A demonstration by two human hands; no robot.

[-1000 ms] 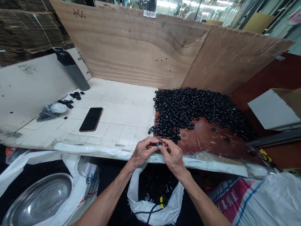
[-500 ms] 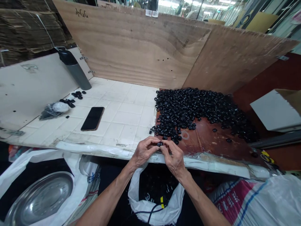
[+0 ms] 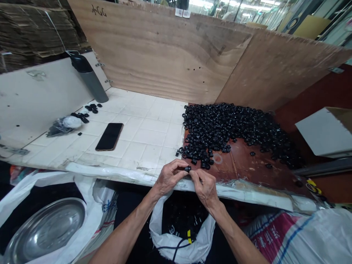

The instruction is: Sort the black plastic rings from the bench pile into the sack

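Observation:
Over the table's front edge, my left hand (image 3: 171, 176) pinches a small black plastic part (image 3: 187, 168) between thumb and fingers. My right hand (image 3: 205, 185) is closed too, its thumb and index fingertips meeting at the right end of that part. Whether a second tiny piece sits between the right fingertips is hidden. Just beyond the hands lies a wide heap of similar black plastic parts (image 3: 228, 124) on a reddish-brown board (image 3: 239, 161). Below my hands, an opened white sack (image 3: 158, 233) holds dark pieces, with a black cord and a yellow band at its mouth.
On the white tabletop (image 3: 148, 128) lie a phone (image 3: 109, 136), a grey bottle (image 3: 93, 82) and a plastic bag of parts (image 3: 64, 124). A wooden panel (image 3: 165, 51) walls off the back. At right are a white box (image 3: 320, 132) and a filled sack (image 3: 324, 231); a metal basin (image 3: 55, 227) sits lower left.
The right fingertips have shifted slightly down and right, so more of the black part shows in the left fingers. The camera view has tilted a little.

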